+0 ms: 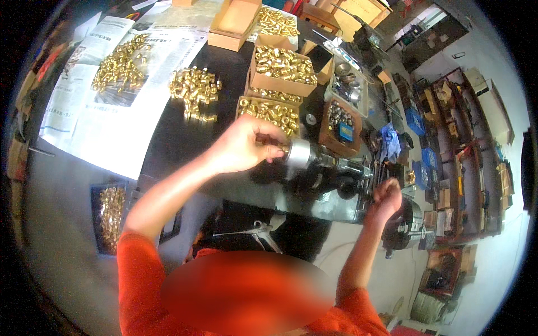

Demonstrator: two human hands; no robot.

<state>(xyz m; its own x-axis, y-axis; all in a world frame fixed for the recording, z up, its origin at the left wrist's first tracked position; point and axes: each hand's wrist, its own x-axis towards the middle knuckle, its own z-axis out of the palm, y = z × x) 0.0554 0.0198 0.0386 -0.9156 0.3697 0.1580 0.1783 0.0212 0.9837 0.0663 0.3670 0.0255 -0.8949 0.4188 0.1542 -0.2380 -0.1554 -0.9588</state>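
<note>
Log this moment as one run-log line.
left hand: holds small brass fitting at silver metal chuck | right hand: gripping machine lever, fist closed

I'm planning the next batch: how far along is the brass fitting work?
Done, apparently: small brass fittings stood in a group on the newspaper. In hand: the left hand holds one fitting at the silver round chuck; the right hand grips something at the machine. Left: full cardboard boxes of fittings.

Shiny gold-yellow is seen on the brass fittings (195, 89), both loose and in the tan cardboard boxes (278, 84). The counter (168, 140) is black, covered in part by white newspaper (112, 120) printed in grey. A silver-grey chuck (298, 154) is seen. Orange sleeves (134, 269) are worn. A blue cloth (390, 141) is seen.
</note>
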